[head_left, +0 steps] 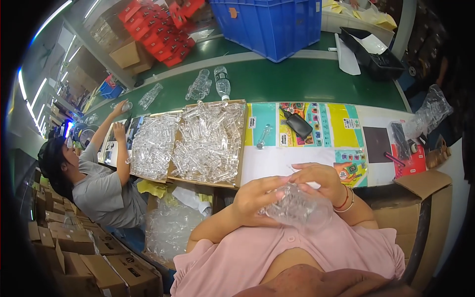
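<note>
Clear, glossy, ridged plastic object [308, 210], one: clasped between left hand [258, 200] and right hand [322, 179]; nearby, brown cardboard tray [242, 151] of clear plastic pieces [212, 141].

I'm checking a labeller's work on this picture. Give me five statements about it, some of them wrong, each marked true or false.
1. The left hand and right hand both hold a clear plastic thing. True.
2. The large bin is yellow. False: the bin is blue.
3. The co-worker wears a grey shirt. True.
4. The black pouch is inside the bin. False: the pouch lies on a colourful printed sheet.
5. Clear pieces fill a cardboard tray. True.
</note>
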The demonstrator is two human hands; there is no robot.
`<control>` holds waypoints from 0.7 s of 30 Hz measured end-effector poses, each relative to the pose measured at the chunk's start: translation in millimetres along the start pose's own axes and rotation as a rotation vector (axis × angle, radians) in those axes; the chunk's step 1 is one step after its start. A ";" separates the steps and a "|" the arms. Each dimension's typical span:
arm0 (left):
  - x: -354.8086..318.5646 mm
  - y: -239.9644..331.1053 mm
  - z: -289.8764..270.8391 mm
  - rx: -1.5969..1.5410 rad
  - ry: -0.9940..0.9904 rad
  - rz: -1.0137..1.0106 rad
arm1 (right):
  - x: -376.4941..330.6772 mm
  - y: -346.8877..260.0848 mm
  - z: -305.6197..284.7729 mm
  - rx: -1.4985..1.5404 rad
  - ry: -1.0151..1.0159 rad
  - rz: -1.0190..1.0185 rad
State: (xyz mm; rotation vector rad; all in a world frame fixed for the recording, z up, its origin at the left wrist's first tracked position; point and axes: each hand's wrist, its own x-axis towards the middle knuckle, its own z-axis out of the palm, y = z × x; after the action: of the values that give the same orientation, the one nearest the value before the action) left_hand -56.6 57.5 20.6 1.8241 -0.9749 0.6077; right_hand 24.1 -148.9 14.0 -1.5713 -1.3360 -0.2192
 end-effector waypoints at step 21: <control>-114.0 -30.7 -41.5 -0.270 0.454 -0.453 | 135.2 189.0 53.8 -0.012 0.036 0.590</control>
State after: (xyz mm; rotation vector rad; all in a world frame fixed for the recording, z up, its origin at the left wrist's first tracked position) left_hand -94.6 143.1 -62.4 1.5033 -0.3055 0.5408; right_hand 204.1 2.6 -25.1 -1.8860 -0.7943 0.1106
